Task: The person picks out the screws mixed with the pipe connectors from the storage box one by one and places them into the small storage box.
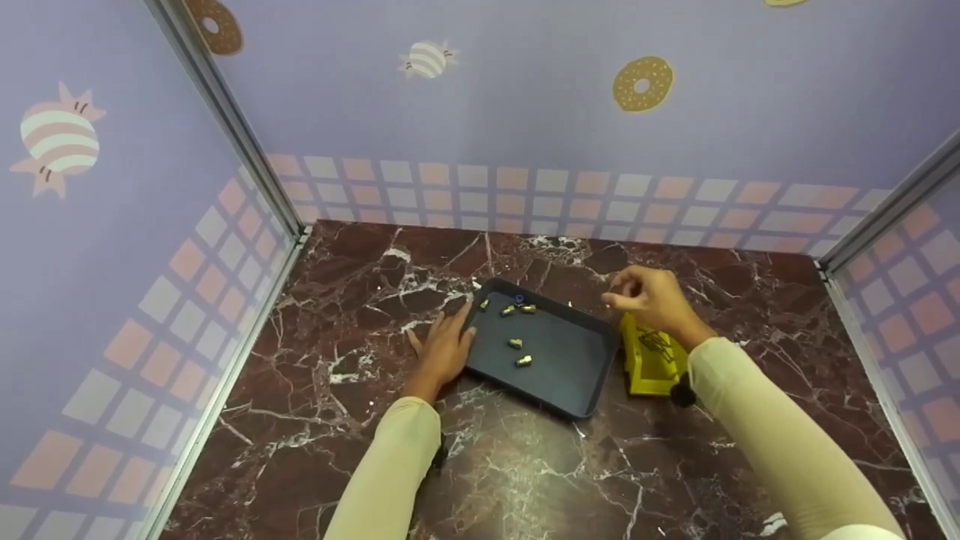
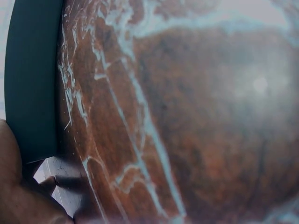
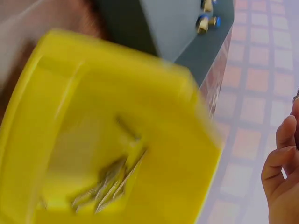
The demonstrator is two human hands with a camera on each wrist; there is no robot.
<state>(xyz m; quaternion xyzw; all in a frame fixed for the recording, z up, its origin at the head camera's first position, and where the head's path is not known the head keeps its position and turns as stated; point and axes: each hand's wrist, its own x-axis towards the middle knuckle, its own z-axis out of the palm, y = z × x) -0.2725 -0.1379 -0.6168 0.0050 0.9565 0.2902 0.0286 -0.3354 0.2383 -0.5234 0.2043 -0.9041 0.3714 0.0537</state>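
Observation:
My left hand (image 1: 444, 349) rests at the left side of a dark grey tray (image 1: 562, 367), its fingers extended along the rim and the thumb over the edge. In the tray lie several small brass fittings (image 1: 523, 361), some with blue ends. Raised above a yellow bin (image 1: 649, 382), my right hand (image 1: 649, 300) has thumb and forefinger together. A thin, dark screw-like tip (image 3: 297, 94) shows at its fingertips in the right wrist view, mostly cut off by the frame. Inside the bin lie several long, thin metal screws (image 3: 110, 182), blurred.
The bin stands just right of the tray on a dark red marbled tabletop (image 1: 525, 480). Purple patterned panels (image 1: 525, 112) enclose the table at the back and both sides, with metal posts (image 1: 262, 165) at the corners.

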